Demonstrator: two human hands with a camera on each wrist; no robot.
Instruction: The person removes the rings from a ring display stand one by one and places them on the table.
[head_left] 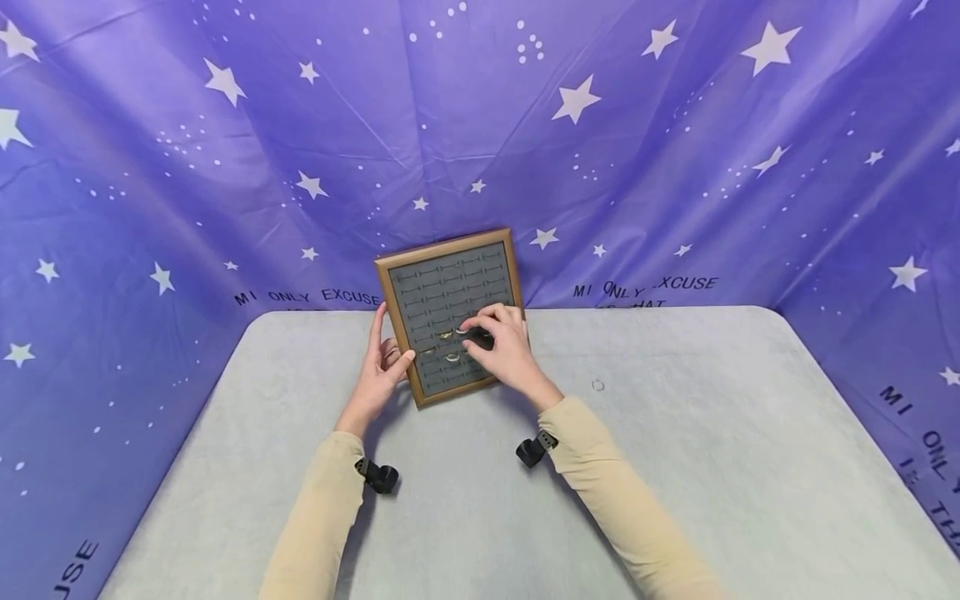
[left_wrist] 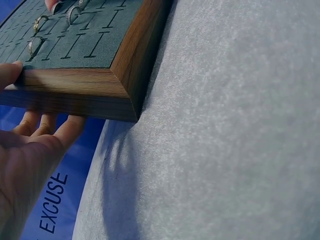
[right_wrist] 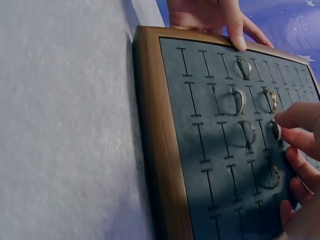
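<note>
A wooden-framed ring display tray with a dark grey slotted pad leans tilted at the back of the table. My left hand grips its left edge, thumb on the front of the frame and fingers behind. Over the pad, my right hand pinches a silver ring at one of the slots. Around those fingertips, other rings stand in slots: a gold ring, a sparkling silver ring and a gold ring among them. The right hand covers part of the pad in the head view.
A loose ring lies on the pale grey table, right of the tray. Behind the table hangs a purple curtain with white stars, which also runs down both sides. Each wrist wears a small black camera.
</note>
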